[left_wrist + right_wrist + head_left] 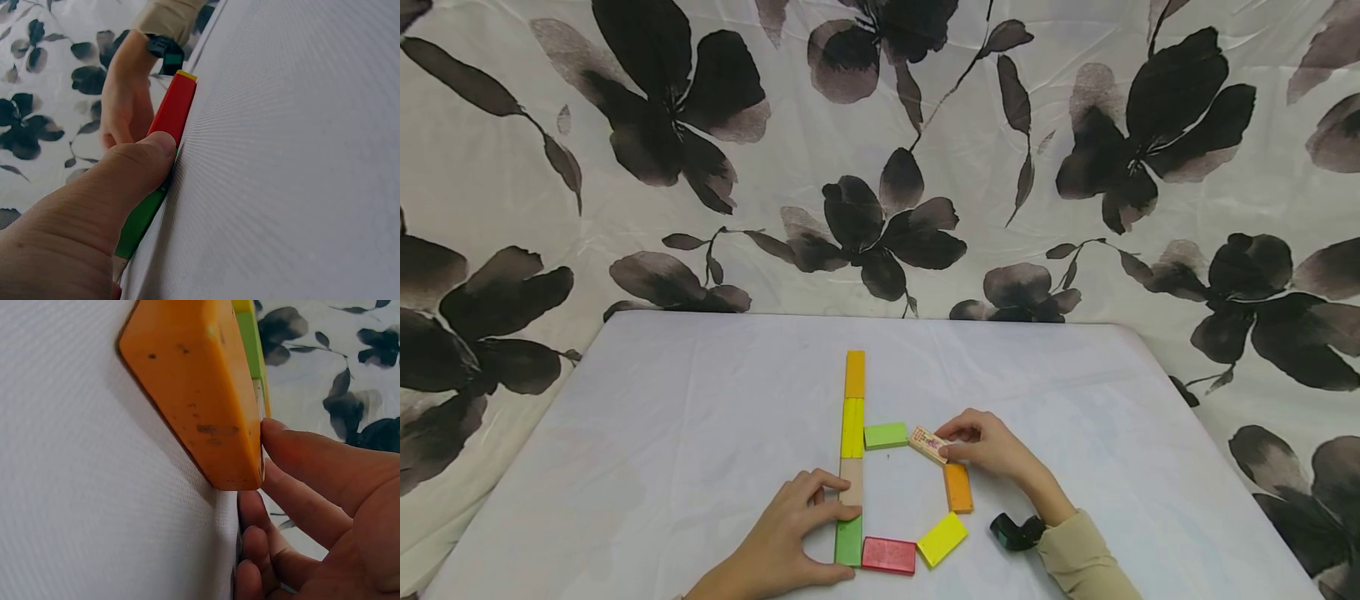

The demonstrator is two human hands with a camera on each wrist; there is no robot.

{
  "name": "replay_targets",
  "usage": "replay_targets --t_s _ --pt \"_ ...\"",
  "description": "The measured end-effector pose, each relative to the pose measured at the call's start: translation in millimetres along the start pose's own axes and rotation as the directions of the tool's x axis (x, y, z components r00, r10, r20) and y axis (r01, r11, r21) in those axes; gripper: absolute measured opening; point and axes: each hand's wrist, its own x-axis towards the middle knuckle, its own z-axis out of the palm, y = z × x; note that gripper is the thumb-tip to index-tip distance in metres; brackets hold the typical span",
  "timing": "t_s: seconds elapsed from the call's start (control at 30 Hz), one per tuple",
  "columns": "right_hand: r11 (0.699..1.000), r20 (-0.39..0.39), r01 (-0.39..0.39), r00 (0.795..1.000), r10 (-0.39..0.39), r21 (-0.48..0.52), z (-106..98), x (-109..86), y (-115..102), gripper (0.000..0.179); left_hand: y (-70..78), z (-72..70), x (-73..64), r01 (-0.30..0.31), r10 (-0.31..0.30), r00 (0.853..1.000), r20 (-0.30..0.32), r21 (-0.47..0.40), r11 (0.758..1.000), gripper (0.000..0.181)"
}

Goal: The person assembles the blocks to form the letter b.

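My right hand (992,446) pinches a pale wooden block with printed marks (927,445) between thumb and fingers. That block slants between a light green block (886,436) and an orange block (958,488). My left hand (793,521) curves round a green block (848,543), thumb at its near end and a finger at its far end. Another left finger touches the plain beige block (851,481) beyond it. In the left wrist view the thumb (140,159) lies where a red block (174,109) meets the green one. The orange block (187,394) looms large in the right wrist view.
Yellow (853,427) and orange-yellow (855,374) blocks extend the straight column away from me. A red block (889,556) and a tilted yellow block (942,540) form the near part of a loop. All lie on a white-covered table (700,400) before a flowered cloth (910,108).
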Motion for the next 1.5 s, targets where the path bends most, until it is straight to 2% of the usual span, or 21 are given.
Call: replay_targets --t_s 0.77,1.3,1.37,1.5 --pt "1.0 -0.025 0.0 1.0 0.0 0.023 2.2 -3.2 -0.2 0.023 -0.4 0.5 0.8 -0.016 0.016 1.0 -0.014 0.008 1.0 0.053" --pt "0.998 -0.044 -0.025 0.999 0.027 0.055 -5.1 -11.9 0.4 0.022 0.9 -0.5 1.6 0.006 -0.006 1.0 0.004 0.005 1.0 0.053" --pt "0.999 -0.059 -0.029 0.998 0.031 0.041 -7.8 -15.5 -3.0 0.023 1.6 -1.5 1.9 0.027 -0.027 0.999 0.017 -0.002 1.0 0.054" --pt "0.999 -0.099 -0.021 0.995 0.018 -0.025 -13.5 -25.3 -9.8 0.024 1.8 -2.4 1.4 0.025 -0.025 1.0 0.016 -0.014 1.0 0.056"
